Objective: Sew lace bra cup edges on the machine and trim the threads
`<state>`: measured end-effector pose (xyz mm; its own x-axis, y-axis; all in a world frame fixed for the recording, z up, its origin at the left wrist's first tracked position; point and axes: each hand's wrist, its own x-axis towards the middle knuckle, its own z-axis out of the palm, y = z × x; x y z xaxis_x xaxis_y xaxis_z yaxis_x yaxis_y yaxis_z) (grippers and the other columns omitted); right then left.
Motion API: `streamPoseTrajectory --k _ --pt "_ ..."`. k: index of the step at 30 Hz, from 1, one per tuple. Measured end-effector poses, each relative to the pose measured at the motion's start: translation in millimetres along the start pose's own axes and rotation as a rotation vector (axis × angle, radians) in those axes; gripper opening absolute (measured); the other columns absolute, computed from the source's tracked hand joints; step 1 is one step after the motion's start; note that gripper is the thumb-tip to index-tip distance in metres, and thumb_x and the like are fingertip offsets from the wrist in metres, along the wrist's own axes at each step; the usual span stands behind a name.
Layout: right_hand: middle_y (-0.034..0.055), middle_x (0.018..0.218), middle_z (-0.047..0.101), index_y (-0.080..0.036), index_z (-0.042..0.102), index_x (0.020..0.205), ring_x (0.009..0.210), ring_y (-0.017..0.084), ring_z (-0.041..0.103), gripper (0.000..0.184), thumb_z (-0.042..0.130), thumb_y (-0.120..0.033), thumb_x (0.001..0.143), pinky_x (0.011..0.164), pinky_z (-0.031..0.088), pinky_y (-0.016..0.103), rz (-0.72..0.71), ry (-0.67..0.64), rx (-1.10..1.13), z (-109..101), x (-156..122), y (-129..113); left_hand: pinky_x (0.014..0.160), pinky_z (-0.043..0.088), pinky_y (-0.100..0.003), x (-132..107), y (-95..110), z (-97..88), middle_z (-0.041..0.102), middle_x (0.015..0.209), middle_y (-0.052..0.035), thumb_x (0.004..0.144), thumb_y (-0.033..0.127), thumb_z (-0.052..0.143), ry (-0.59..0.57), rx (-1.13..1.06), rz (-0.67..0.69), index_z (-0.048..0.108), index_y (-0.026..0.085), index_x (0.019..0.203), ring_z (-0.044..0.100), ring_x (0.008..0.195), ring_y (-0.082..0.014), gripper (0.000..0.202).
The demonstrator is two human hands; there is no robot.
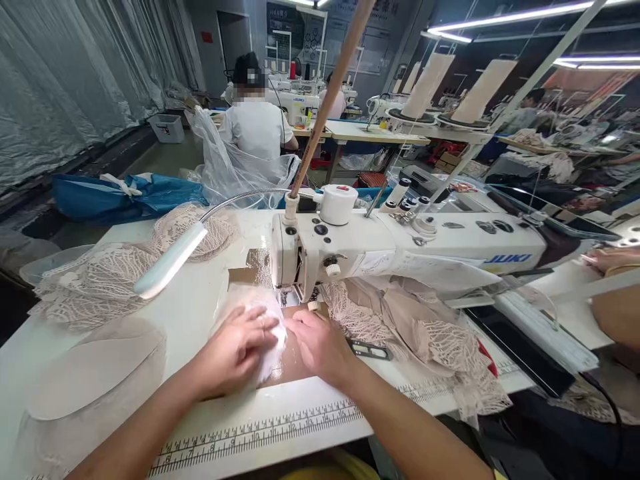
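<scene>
My left hand (235, 348) lies on a small white piece of fabric (274, 337) on the sewing table, fingers curled and pressing it down. My right hand (320, 343) rests beside it, fingers bent on the same piece and on the brown surface under it. Both hands sit just in front of the needle area (285, 297) of a white Juki sewing machine (400, 250). Beige lace fabric (415, 327) is bunched under the machine arm, right of my right hand.
A gooseneck lamp (170, 263) hangs over the table's left half. More lace (100, 280) is piled at the far left. A ruler strip (260, 433) runs along the table's front edge. Another person (255, 120) sits at a machine ahead. Someone's arm (617, 293) is at the right edge.
</scene>
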<state>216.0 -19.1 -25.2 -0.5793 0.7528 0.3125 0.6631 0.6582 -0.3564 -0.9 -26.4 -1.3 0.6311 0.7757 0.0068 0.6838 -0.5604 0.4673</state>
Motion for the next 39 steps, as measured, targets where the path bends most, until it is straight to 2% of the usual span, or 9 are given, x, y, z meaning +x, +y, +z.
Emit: streamPoseTrajectory --k 4,9,11,14,19,23,26,32,39 --pt "0.0042 0.083 0.060 -0.018 0.065 0.101 0.075 0.016 0.052 0.029 0.050 -0.006 0.079 0.062 0.039 0.024 -0.094 -0.019 0.074 -6.3 -4.7 2.0 0.112 0.032 -0.044 -23.7 19.0 -6.6 0.060 0.130 -0.0006 0.085 0.012 0.047 -0.028 -0.240 0.092 0.065 0.030 0.116 0.047 0.127 -0.0230 0.039" --pt "0.0031 0.083 0.057 -0.020 0.066 0.101 0.074 0.016 0.049 0.031 0.049 -0.005 0.079 0.063 0.035 0.026 -0.109 -0.103 -0.029 -10.3 -5.0 -0.9 0.098 0.044 -0.040 -13.2 -0.5 -11.1 0.058 0.127 -0.0094 0.086 0.032 0.052 0.222 -0.267 -0.252 0.061 0.021 0.121 0.052 0.117 -0.0276 0.038" --pt "0.0028 0.082 0.055 -0.021 0.066 0.101 0.074 0.016 0.047 0.031 0.052 -0.006 0.078 0.063 0.034 0.026 -0.098 -0.147 -0.101 -10.1 -4.2 -1.1 0.081 0.049 -0.037 -1.3 -9.3 -12.2 0.064 0.104 -0.0094 0.080 0.036 0.057 0.159 -0.288 -0.351 0.060 0.018 0.120 0.060 0.095 -0.0277 0.044" --pt "0.0028 0.083 0.054 -0.022 0.066 0.102 0.076 0.017 0.047 0.030 0.054 -0.008 0.078 0.064 0.033 0.027 -0.071 -0.186 -0.143 -9.8 -3.6 0.0 0.054 0.041 -0.026 12.4 -13.2 -13.9 0.053 0.063 0.0009 0.076 0.036 0.060 -0.008 -0.421 -0.368 0.066 0.016 0.087 0.053 0.060 -0.0177 0.024" --pt "0.0037 0.084 0.056 -0.022 0.067 0.103 0.077 0.017 0.047 0.026 0.052 -0.012 0.085 0.063 0.033 0.027 -0.023 -0.224 -0.122 -11.2 -3.2 0.7 0.057 0.043 -0.023 14.4 -10.2 -16.8 0.058 0.080 -0.0033 0.071 0.048 0.065 -0.079 -0.659 -0.276 0.056 0.016 0.069 0.055 0.070 -0.0164 0.033" --pt "0.0032 0.084 0.055 -0.024 0.066 0.105 0.077 0.016 0.047 0.032 0.053 -0.007 0.081 0.062 0.032 0.026 -0.015 -0.236 -0.108 -13.1 -3.3 0.2 0.045 0.031 -0.020 7.3 -22.4 -16.1 0.037 0.054 0.0060 0.074 0.053 0.062 0.017 -0.735 -0.355 0.033 0.020 0.060 0.037 0.049 -0.0088 0.045" --pt "0.0026 0.082 0.054 -0.023 0.067 0.100 0.075 0.016 0.046 0.032 0.054 -0.004 0.078 0.060 0.031 0.026 -0.011 -0.236 -0.114 -14.2 -3.5 -0.5 0.048 0.029 -0.019 -0.4 -36.7 -19.0 0.035 0.057 0.0067 0.076 0.048 0.060 0.163 -0.698 -0.422 0.025 0.021 0.062 0.035 0.051 -0.0083 0.047" --pt "0.0022 0.077 0.053 -0.022 0.068 0.096 0.071 0.015 0.045 0.026 0.052 -0.007 0.082 0.058 0.030 0.025 -0.016 -0.222 -0.113 -13.9 -3.4 -2.3 0.053 0.036 -0.022 -17.1 -25.8 -33.5 0.055 0.076 0.0010 0.081 0.035 0.057 0.442 -0.371 -0.542 0.053 0.021 0.082 0.050 0.064 -0.0141 0.014" --pt "0.0029 0.079 0.057 -0.018 0.066 0.082 0.076 0.017 0.050 0.017 0.051 -0.010 0.079 0.066 0.036 0.027 0.027 -0.156 -0.058 -10.5 -5.2 4.5 0.096 0.047 -0.041 4.9 13.7 -2.7 0.063 0.122 -0.0127 0.091 0.032 0.045 0.102 0.007 -0.103 0.066 0.017 0.109 0.057 0.111 -0.0274 0.032"
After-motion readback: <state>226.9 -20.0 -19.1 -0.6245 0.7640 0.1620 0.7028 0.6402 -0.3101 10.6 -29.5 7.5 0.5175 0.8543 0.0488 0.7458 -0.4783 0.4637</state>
